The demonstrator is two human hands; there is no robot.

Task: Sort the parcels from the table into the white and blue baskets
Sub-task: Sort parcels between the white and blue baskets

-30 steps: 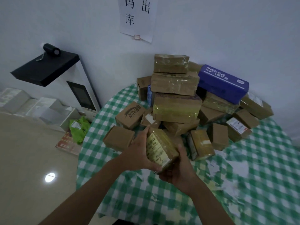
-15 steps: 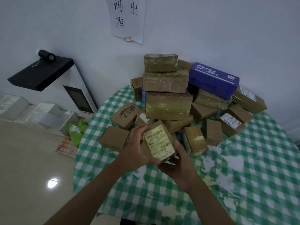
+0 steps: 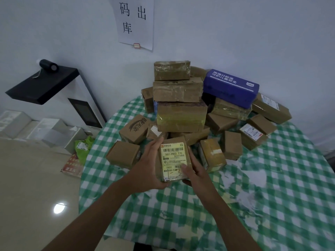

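- The left hand and the right hand together hold one small brown parcel above the near half of the table, its yellowish shipping label turned up toward the camera.
- The left hand is curled around the parcel's nine o'clock edge, fingers reaching under and behind it, thumb along the side.
- The right hand grips the three o'clock edge, its thumb pressed flat on the lower part of the label.
- The table wears a green-and-white checked cloth, worn pale in patches.
- At twelve o'clock from the held parcel rises a pile of taped cardboard parcels, three stacked one on another.
- A blue box lies at about one o'clock, resting on other parcels in the pile.
- Smaller brown boxes sit around the pile's foot, one plain box at nine o'clock, just beside the left hand.
- A paper sign hangs on the wall at twelve o'clock.
- No basket is in view.
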